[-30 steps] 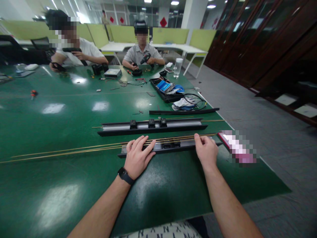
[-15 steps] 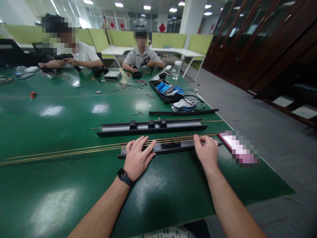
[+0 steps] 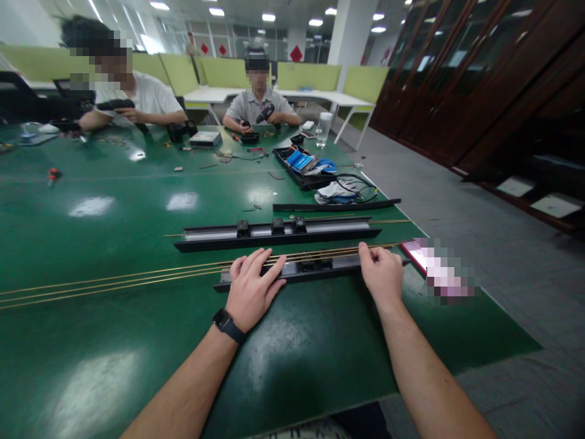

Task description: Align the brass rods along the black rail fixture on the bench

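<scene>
Brass-coloured rods (image 3: pixel 183 272) run lengthwise over near black channel (image 3: pixel 340 267), extending left.
Left hand (image 3: pixel 251 283) fingers spread across rods; right hand (image 3: pixel 382 271) curled near their right end, grip hidden, can't say. Far channel (image 3: pixel 274 237) parallel.

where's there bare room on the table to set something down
Bare green table lies between the gold rods and left forearm, between that and the right forearm, and beyond the rods left of the three-block rail. Crowded: around the left hand and right hand at the near rail, and by the black tray.
</scene>
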Available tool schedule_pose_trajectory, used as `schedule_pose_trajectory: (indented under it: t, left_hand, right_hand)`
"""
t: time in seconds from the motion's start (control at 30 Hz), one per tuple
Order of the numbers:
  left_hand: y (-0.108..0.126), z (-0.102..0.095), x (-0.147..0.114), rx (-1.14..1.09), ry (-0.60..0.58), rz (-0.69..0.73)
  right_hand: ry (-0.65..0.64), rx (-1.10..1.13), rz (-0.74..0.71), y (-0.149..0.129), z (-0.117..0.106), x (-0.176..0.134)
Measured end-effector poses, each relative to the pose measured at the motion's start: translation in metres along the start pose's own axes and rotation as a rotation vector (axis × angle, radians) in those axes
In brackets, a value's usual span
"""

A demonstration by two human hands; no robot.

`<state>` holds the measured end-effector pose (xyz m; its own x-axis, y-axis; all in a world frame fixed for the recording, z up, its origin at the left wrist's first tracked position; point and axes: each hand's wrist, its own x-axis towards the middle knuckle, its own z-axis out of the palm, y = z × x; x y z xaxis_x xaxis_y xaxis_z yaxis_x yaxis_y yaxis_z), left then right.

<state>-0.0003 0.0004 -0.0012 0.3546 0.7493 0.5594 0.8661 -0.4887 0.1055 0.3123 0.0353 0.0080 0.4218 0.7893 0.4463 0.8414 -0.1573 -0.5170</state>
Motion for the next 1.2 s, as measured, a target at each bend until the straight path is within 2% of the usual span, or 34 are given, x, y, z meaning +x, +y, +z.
schedule_pose_trajectory:
  t: [0.5,0.8,1.0,1.07,1.2]
  left_hand:
    - [0.0,-0.001,0.0,-0.015,0.004,-0.009]
    - [0.001,-0.002,0.001,-0.003,0.008,-0.006]
    - [0.001,-0.002,0.001,-0.006,0.005,-0.006]
    - [0.001,-0.002,0.001,-0.006,0.005,-0.008]
    - [0.002,-0.003,0.0,-0.011,0.005,-0.01]
  right_hand:
    - [0.007,-0.002,0.033,-0.004,-0.001,-0.002]
    - [0.113,-0.034,-0.049,0.005,0.003,0.001]
    - [0.2,0.085,0.082,0.001,-0.002,0.001]
    - [0.176,0.118,0.146,-0.004,-0.005,-0.002]
    - [0.028,0.16,0.212,-0.01,-0.009,-0.006]
